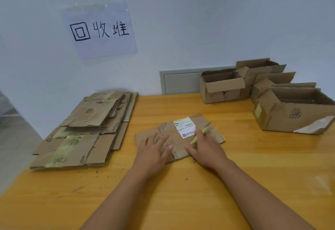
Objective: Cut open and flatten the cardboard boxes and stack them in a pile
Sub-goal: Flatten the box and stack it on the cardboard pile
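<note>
On the yellow desk (pixel 235 166), a flattened cardboard box (pixel 181 135) with a shipping label (pixel 184 127) lies under both hands. Left hand (pixel 152 150) presses it with straight fingers; the right hand (pixel 204 146) presses too, its grip pinching a yellow-green cutter (pixel 198 135). A pile of flattened boxes (pixel 87 130) lies left, uncut open boxes (pixel 262 92) far right.
</note>
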`<state>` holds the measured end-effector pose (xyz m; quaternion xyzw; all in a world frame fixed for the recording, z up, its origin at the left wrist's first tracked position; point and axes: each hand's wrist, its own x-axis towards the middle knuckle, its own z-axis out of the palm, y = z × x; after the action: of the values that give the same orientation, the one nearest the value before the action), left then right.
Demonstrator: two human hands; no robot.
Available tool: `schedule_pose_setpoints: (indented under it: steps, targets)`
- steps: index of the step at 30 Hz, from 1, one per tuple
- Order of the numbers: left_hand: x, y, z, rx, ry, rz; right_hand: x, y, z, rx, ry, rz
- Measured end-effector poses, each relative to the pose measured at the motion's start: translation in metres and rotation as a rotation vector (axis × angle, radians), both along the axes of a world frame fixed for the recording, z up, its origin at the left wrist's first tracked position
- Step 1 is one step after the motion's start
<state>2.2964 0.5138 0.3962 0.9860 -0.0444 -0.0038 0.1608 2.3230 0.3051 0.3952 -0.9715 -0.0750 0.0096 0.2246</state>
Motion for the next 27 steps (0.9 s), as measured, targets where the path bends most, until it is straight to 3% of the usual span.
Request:
schedule_pose_setpoints:
  steps: [4,9,11,15,18,21,23,27]
  targets:
    - [0.011,-0.016,-0.011,0.077,0.111,0.101,-0.002,-0.001,-0.002,0.022,0.030,0.017]
    - [0.014,-0.013,-0.015,0.112,0.131,0.089,-0.010,-0.016,0.017,0.440,0.137,-0.021]
    - [0.016,-0.012,-0.014,0.106,0.152,0.089,-0.018,-0.024,0.024,0.478,0.089,-0.070]
    - [0.016,-0.017,-0.014,0.087,0.177,0.129,-0.035,-0.043,0.023,0.362,0.123,-0.183]
    - [0.016,-0.020,-0.012,0.090,0.193,0.158,-0.043,-0.051,0.020,0.086,0.327,-0.236]
    - [0.016,-0.020,-0.011,0.088,0.193,0.163,-0.046,-0.053,0.024,-0.141,0.374,-0.242]
    - [0.015,-0.019,-0.011,0.091,0.188,0.157,-0.046,-0.051,0.032,-0.228,0.313,-0.269]
    - [0.016,-0.016,-0.012,0.085,0.173,0.124,-0.029,-0.030,0.046,-0.180,-0.045,-0.256]
